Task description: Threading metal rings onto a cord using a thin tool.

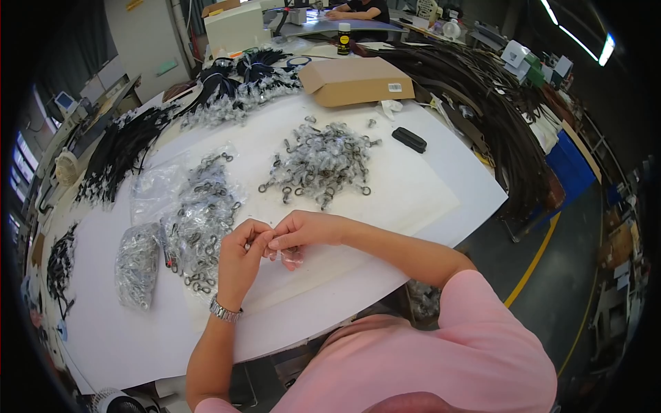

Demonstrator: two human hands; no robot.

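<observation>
Above the near part of the white table, my left hand (pixel 241 256) and my right hand (pixel 306 230) meet, thumbs and fingertips pinched together. A bit of clear plastic wrap (pixel 290 257) shows at their fingers; whatever is inside it is hidden. Beyond my hands lies a heap of dark metal snap hooks (pixel 323 162), many in clear plastic wraps. Left of my left hand is a second pile of metal hooks (pixel 204 217), some wrapped and some bare. Beside that pile rests a filled clear plastic bag (pixel 138 265). A metal-band watch (pixel 226 310) circles my left wrist.
Bundles of black straps (pixel 127 155) lie at the left and far side. A cardboard box (pixel 358 81), a black oblong case (pixel 409 140) and a dark bottle (pixel 343 39) stand farther back. Long brown straps (pixel 475 86) cover the right side. Another person (pixel 361 9) sits beyond.
</observation>
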